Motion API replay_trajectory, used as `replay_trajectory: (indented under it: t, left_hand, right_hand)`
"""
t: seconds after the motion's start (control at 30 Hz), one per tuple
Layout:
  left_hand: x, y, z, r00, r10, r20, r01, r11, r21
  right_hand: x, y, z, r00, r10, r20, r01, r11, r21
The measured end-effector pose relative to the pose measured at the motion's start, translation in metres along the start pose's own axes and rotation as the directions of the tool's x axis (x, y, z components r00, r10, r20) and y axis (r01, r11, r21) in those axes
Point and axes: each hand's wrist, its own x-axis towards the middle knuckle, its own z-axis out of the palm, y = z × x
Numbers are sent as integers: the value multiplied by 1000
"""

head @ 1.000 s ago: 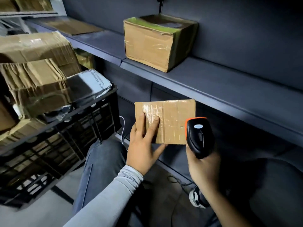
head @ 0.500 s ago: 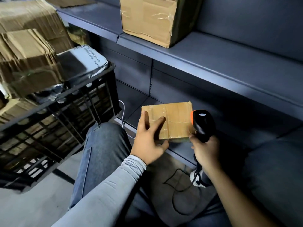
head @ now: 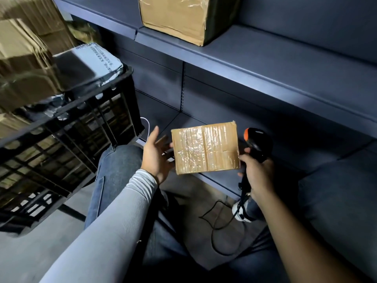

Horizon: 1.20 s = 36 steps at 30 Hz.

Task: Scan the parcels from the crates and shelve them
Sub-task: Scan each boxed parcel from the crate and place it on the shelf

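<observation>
A small flat cardboard parcel (head: 205, 149), wrapped in clear tape, lies level over the front of the lower shelf (head: 163, 113). My left hand (head: 156, 155) is spread open at the parcel's left edge, thumb up, fingertips reaching to or under that edge. My right hand (head: 256, 172) grips the handle of a black barcode scanner (head: 258, 142) with an orange trim, just right of the parcel. One right finger lies against the parcel's right edge.
A black plastic crate (head: 91, 103) at the left holds cardboard boxes and a grey plastic mailer (head: 87, 66). A large taped box (head: 175, 15) stands on the upper shelf (head: 265, 64). The scanner's cable (head: 214, 223) loops on the floor by my legs.
The parcel has gone down from in front of the upper shelf to the lower shelf. My left hand has come off its top face and opened. The scanner moved down alongside.
</observation>
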Motion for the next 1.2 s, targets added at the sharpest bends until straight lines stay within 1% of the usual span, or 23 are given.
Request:
replay_trajectory:
  t: [0.1,0.23,0.33,0.43,0.5,0.63,0.73,0.87,1.0,1.1,1.2]
  left_hand:
    - [-1,-1,0,999,-1,52,-2,998,65]
    - [-6,1,2,1000,-13,13,12,994,107]
    - [-9,3,4,1000,-15,-7,16,990,141]
    - [-8,1,5,1000,-23,-10,25,983,183]
    - [-6,0,5,999,-27,-18,30,977,210]
    - [-8,0,5,998,-1,-69,17,973,229]
    - [-6,-1,5,995,-3,-95,25,972,235]
    - [-5,-2,5,997,-39,-64,52,973,224]
    - [-6,-1,2,995,-100,-13,101,977,190]
    - [-5,-1,0,994,-108,5,104,966,237]
    - [-7,0,1,987,-135,86,103,948,301]
  right_hand:
    - [6,2,-1,997,75,-28,-74,997,35]
    - [11,3,-4,981,192,-32,-194,979,-67]
    - [15,4,-7,967,255,-5,-254,962,-103]
    - [17,6,-6,959,274,66,-265,957,-118]
    - [19,9,-4,955,282,87,-270,955,-124]
    - [22,10,-5,954,285,96,-275,956,-104]
    - [23,10,-7,956,286,70,-277,954,-117]
    - [24,9,-8,956,289,53,-282,953,-108]
    - [22,7,-8,958,282,51,-272,952,-140]
    - [20,4,-8,961,273,50,-262,953,-153]
    - [22,2,-8,959,282,38,-276,954,-120]
